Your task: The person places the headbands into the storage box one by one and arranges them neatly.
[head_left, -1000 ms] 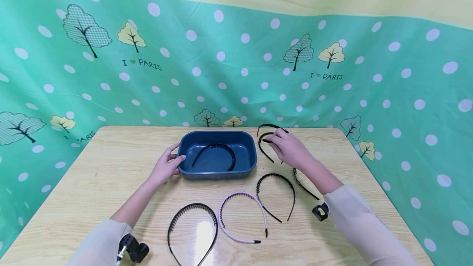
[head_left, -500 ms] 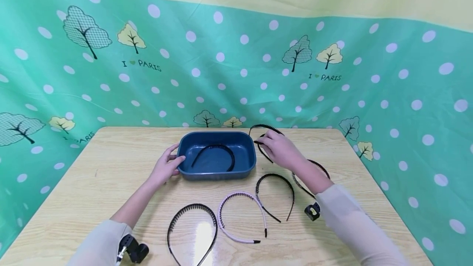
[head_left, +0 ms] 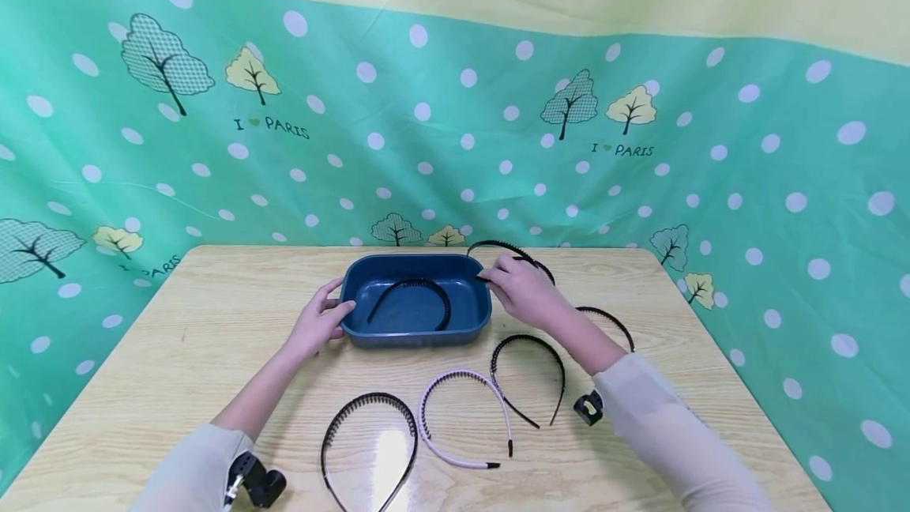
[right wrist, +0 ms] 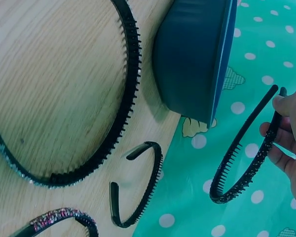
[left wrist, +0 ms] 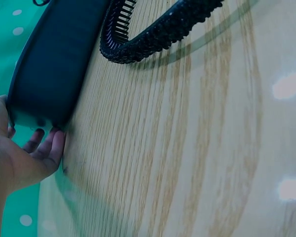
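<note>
In the head view, a deep blue plastic bin (head_left: 415,340) sits near the table's far edge. One black toothed headband (head_left: 448,308) lies inside it. My left hand (head_left: 320,321) grips the bin's left end, thumb at the rim and fingers against the outer wall. My right hand (head_left: 526,291) is at the bin's right rim and pinches a second black headband (right wrist: 256,160) near one end. Dark sparkling bits cover that headband in the right wrist view, and its arc hangs free of the table. Part of it is hidden behind the hand in the head view.
More headbands lie on the table: a black one (head_left: 329,433) at the front, a lilac one (head_left: 509,417) beside it, a black one (head_left: 562,385) to the right, and another (head_left: 618,322) partly under the right forearm. Near the bin's right end lies a smaller-looking black headband (right wrist: 158,168).
My right hand has moved left with the black headband, from right of the bin to its right rim. The left hand stays on the bin, which has barely moved.
</note>
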Tool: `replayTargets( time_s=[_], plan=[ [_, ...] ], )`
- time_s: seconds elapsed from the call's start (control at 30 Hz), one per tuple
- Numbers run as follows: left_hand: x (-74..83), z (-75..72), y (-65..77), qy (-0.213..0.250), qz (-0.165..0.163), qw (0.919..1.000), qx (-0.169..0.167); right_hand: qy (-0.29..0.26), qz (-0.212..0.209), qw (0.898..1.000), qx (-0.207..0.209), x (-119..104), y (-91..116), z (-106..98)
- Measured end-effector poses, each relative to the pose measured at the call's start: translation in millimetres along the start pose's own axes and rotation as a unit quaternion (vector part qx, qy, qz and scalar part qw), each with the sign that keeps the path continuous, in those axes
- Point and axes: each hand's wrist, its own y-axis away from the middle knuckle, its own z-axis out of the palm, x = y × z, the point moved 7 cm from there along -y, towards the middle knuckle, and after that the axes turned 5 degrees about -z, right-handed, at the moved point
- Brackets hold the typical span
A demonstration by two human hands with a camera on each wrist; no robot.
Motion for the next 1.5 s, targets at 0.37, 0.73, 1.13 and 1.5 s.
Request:
replayTargets(
  time_s=[0.37, 0.73, 1.13, 1.5],
  plan=[
    [-1.2, 1.3, -0.8, 0.000, -0.002, 1.0000, 0.000, -0.001, -0.023, 1.000, -0.003, -12.1, -6.8, 8.9],
    [-2.3, -0.5, -3.2, 0.014, -0.009, 0.9998, -0.004, -0.003, -0.053, 0.999, 0.005, -23.1, -15.5, 15.7],
    [0.9, 0.3, 0.2, -0.002, -0.002, 1.0000, 0.000, -0.005, -0.068, 0.998, -0.002, -39.5, -24.4, 22.2],
    [0.3, 0.0, 0.0, 0.007, 0.006, 1.0000, -0.003, 0.008, -0.089, 0.996, -0.008, -57.0, -33.3, 32.3]
  ],
)
